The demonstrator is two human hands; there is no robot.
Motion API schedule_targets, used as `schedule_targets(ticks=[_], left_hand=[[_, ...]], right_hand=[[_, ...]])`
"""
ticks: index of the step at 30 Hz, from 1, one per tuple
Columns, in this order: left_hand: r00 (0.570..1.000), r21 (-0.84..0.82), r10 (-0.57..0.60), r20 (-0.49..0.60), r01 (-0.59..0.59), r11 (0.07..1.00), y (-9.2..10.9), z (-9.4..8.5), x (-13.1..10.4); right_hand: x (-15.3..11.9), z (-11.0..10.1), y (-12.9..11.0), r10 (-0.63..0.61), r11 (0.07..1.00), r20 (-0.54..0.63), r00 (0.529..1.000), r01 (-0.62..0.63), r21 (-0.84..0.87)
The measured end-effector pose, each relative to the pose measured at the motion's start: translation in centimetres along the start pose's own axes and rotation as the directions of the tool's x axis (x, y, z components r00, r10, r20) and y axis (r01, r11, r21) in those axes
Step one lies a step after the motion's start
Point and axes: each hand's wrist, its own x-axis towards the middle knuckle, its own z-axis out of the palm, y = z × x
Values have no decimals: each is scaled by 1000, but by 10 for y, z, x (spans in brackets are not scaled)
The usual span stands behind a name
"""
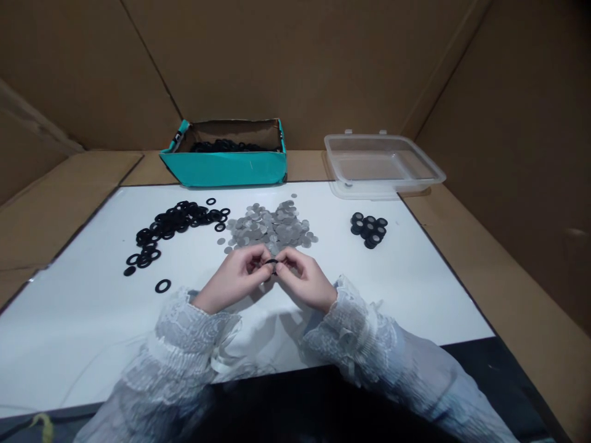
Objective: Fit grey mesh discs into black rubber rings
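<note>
Both hands meet just in front of a pile of grey discs [277, 226] on the white board. My left hand [241, 275] pinches the left side of a black ring [272, 261], and my right hand [307, 280] pinches its right side. Fingertips cover much of the ring, so whether a disc sits in it cannot be made out. Loose black rings [178, 218] lie heaped to the left, with a single ring [163, 286] nearer the front. On the right is a small cluster of black rings with grey centres [369, 227].
A teal box [226, 169] holding more black rings stands at the back left. At the back right sits a transparent plastic container [388, 178]. Cardboard walls [295, 67] enclose the white board [415, 295] at the back and sides.
</note>
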Motion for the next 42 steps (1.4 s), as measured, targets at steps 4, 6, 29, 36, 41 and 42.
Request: schedule_targets(ticks=[4,6,29,36,41,42], left_hand=[[998,130,14,66,-23,991,5,-6,-1],[995,107,27,94,-37,994,8,-9,-2],[998,-50,-7,56,10,999,10,-4,-4],[998,-6,20,-54,-21,1000,6,7,-6],[999,69,42,-10,-41,997,7,4,-8],[999,68,38,-20,-37,997,7,4,-8]], right_hand=[[0,-4,-5,-39,997,69,997,44,-68],[1,-6,-7,-65,997,105,992,69,-35],[-2,-9,-15,-84,994,40,996,87,-67],[0,-16,-16,-49,981,123,991,71,-182],[1,-18,-17,-63,983,137,989,86,-164],[1,-19,-17,-64,985,129,990,84,-151]])
